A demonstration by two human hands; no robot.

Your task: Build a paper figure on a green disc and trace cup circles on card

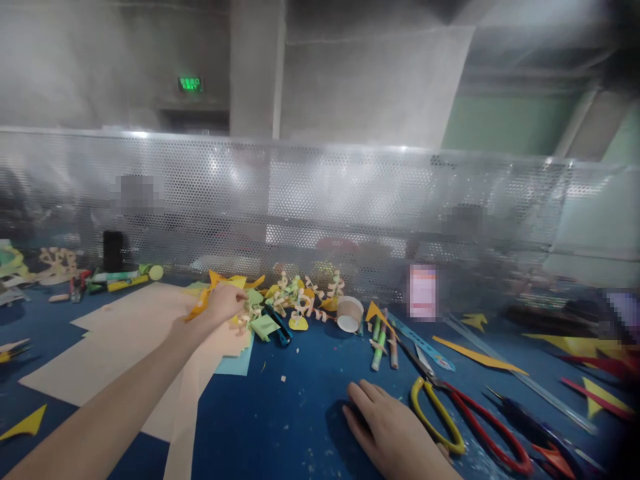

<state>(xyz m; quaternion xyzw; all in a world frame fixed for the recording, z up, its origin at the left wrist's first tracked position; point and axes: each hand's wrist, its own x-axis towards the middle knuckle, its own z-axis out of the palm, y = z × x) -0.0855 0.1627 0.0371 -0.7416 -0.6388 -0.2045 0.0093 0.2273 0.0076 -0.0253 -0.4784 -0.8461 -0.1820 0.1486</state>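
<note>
My left hand (225, 303) reaches over a stack of pale paper sheets (120, 333) to a heap of curled paper scraps (300, 293). Its fingers are bent in, and what they hold, if anything, is hidden; orange paper (199, 305) shows beside the wrist. Close to those fingertips lie a folded light-green paper piece (265, 327) and a dark stapler-like tool (278, 325). My right hand (387, 420) rests palm down on the blue table (260, 427), fingers loosely stretched, holding nothing. Just right of it are scissors (437, 387) with one yellow and one red handle loop.
A roll of tape (349, 313), glitter-like sticks (380, 347), a blue ruler (425, 343) and a lit phone (423, 292) lie toward the back. Along the far edge runs a perforated metal screen (320, 193). Dark pen-like tools (535, 423) and coloured scraps are at right.
</note>
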